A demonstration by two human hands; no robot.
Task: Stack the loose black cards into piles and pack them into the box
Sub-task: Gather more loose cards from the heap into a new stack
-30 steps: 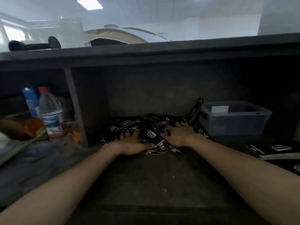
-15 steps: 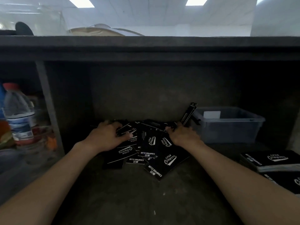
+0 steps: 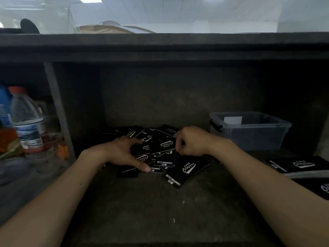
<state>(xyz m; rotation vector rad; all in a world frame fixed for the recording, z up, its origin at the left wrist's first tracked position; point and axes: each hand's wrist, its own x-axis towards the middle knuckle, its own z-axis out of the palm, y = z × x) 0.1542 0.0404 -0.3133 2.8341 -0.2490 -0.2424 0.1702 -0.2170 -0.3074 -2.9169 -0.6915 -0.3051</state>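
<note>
Black cards [image 3: 185,168] drawn nearer (leaner gone), left fingers [image 3: 135,140] spread, right fingers [image 3: 179,138] pinching one.

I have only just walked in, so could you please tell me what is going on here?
A person is gathering a loose heap of black cards on a dark shelf. The left hand rests spread over the heap's left side, while the right hand pinches cards at its right edge. The clear box stands to the right, apart from the heap; no black cards show inside it.
</note>
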